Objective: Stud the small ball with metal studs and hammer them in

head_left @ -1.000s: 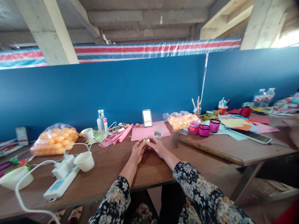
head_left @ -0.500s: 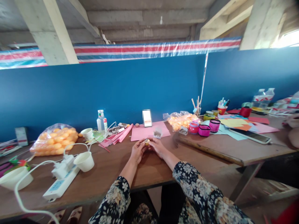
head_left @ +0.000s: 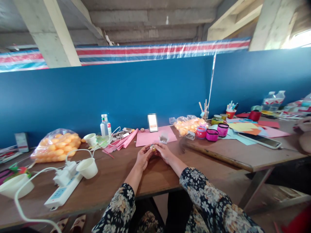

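Between my two hands, over the brown table [head_left: 116, 174], is a small shiny gold-and-silver round piece [head_left: 153, 147], perhaps a little metal bell; its exact kind is too small to tell. My left hand [head_left: 143, 156] pinches it from the left with thumb and fingers. From the right, my right hand [head_left: 165, 152] grips it with the fingertips. Just beyond the hands lie a pink sheet [head_left: 143, 139] and a small clear box [head_left: 163, 139] on its near edge. Another small round metal piece [head_left: 142, 130] rests near the back of the table.
To the left are a bag of orange balls [head_left: 57, 145], paper cups [head_left: 86, 168] and a power strip [head_left: 64, 191] with cables. At right stand another bag of balls [head_left: 189, 125], pink tape rolls [head_left: 212, 135] and a phone [head_left: 259, 141]. A blue partition [head_left: 145, 87] rises behind.
The small round piece has been turned slightly between my fingertips, showing more silver. Both hands stay in nearly the same place.
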Motion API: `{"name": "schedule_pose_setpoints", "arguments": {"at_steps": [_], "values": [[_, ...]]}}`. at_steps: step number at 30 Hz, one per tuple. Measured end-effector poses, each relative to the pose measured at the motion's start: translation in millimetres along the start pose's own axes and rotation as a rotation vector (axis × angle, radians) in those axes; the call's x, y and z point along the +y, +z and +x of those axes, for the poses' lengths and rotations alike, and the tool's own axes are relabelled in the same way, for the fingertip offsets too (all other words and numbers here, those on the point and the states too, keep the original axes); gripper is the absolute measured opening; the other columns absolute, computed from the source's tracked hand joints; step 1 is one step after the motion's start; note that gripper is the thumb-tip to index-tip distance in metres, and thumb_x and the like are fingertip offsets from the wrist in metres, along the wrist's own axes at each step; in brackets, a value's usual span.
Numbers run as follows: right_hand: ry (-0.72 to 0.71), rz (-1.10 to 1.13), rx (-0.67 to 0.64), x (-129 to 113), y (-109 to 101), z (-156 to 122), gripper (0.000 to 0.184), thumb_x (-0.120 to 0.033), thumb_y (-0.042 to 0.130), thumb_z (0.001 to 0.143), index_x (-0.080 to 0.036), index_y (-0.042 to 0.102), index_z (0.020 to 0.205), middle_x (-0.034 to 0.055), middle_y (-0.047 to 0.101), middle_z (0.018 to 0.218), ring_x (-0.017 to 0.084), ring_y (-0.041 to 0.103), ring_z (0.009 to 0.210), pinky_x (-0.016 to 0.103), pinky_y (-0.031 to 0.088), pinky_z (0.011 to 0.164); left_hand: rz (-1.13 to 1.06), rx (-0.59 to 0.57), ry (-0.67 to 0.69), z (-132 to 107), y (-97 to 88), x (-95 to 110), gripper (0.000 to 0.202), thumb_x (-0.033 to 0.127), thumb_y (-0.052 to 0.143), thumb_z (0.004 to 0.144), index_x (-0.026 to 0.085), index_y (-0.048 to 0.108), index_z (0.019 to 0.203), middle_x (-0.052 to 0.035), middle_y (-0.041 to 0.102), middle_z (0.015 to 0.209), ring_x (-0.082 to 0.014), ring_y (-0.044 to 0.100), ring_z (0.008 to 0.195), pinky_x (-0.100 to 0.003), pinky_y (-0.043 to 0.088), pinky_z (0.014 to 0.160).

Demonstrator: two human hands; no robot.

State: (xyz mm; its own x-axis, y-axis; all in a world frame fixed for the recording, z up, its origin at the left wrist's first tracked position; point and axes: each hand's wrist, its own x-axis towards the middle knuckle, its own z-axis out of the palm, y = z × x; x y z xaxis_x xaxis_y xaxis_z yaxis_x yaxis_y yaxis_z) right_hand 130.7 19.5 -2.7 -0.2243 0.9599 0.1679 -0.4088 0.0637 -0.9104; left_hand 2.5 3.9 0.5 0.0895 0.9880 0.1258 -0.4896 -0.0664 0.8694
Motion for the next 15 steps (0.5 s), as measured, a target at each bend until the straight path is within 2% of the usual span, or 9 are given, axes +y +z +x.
{"name": "schedule_pose_setpoints", "arguments": {"at_steps": [10,15], "values": [[-0.002,-0.013,-0.080,-1.6,-0.2,-2.8,0.032,-0.037,0.063,0.066,-0.020,0.063,0.093,0.0013,0.063,0.080,0.012,0.056,0.070,0.023,0.044,0.061,0.021,0.060,0.003,0.5,-0.9,-1.7,0.039,0.022,0.073,0.056,0.012,0.059,0.091,-0.0086,0.066,0.090,-0.0151,0.063,0.077,-0.030,0.049,0.076],[0.018,0.025,-0.062,-6.6,1.0,-5.8,0.032,-0.033,0.066,0.062,-0.021,0.063,0.092,0.0015,0.062,0.087,0.013,0.056,0.071,0.024,0.045,0.061,0.022,0.050,0.022,-0.3,-0.3,-0.8,0.038,0.023,0.073,0.056,0.012,0.060,0.090,-0.0078,0.066,0.088,-0.0148,0.062,0.075,-0.030,0.048,0.076]]}}
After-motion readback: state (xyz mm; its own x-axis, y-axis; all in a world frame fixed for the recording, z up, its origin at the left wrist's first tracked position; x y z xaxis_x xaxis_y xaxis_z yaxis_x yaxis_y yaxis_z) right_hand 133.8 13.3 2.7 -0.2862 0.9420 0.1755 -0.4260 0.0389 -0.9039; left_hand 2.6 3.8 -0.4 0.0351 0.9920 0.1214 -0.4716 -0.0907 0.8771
